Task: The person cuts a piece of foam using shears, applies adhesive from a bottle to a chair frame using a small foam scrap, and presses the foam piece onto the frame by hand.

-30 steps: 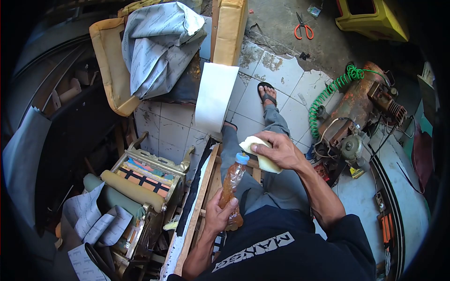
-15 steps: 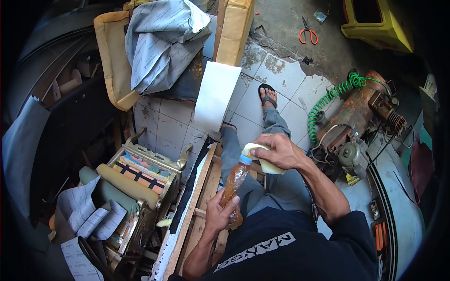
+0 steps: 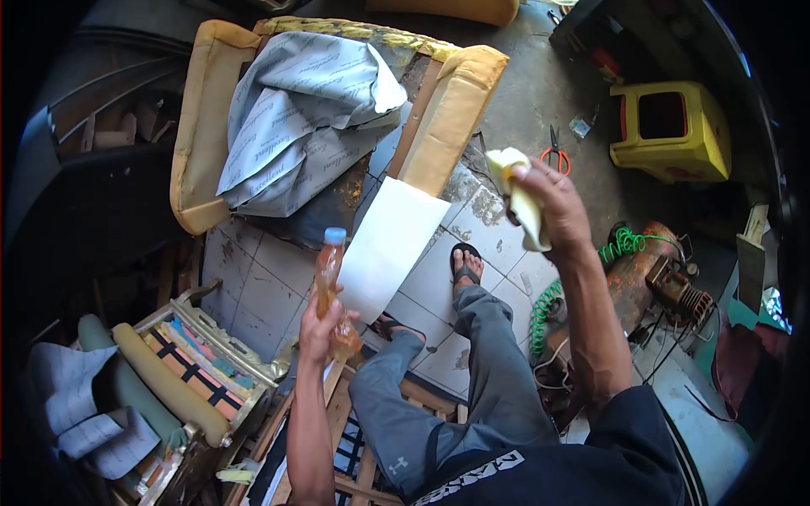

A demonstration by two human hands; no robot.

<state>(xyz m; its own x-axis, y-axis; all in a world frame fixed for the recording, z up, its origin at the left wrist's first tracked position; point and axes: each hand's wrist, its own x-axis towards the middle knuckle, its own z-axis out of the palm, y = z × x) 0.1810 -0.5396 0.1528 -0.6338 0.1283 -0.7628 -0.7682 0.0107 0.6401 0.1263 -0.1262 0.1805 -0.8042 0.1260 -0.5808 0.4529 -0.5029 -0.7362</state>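
Note:
My left hand (image 3: pixel 317 331) is wrapped round a clear plastic bottle (image 3: pixel 328 268) of amber liquid, held nearly upright with its blue cap at the top. Higher up and to the right, my right hand (image 3: pixel 557 202) grips a folded, pale yellow piece of foam (image 3: pixel 530 221). The two hands are well apart. Just beyond the bottle, a white sheet (image 3: pixel 395 244) hangs at the end of a tan padded armrest (image 3: pixel 451 114). Part of the bottle's lower half is hidden by my fingers.
Crumpled printed grey fabric (image 3: pixel 304 126) lies over the padded chair frame. Red-handled scissors (image 3: pixel 555 156) and a yellow stool (image 3: pixel 671 156) are on the floor ahead. A rusty compressor (image 3: pixel 650 270) with a green coiled hose stands at right; an ornate seat frame (image 3: pixel 202 354) at left.
The foam has come away from the bottle's capped top, and my right hand has moved up and right with it. The bottle has moved left. The view has tilted further forward.

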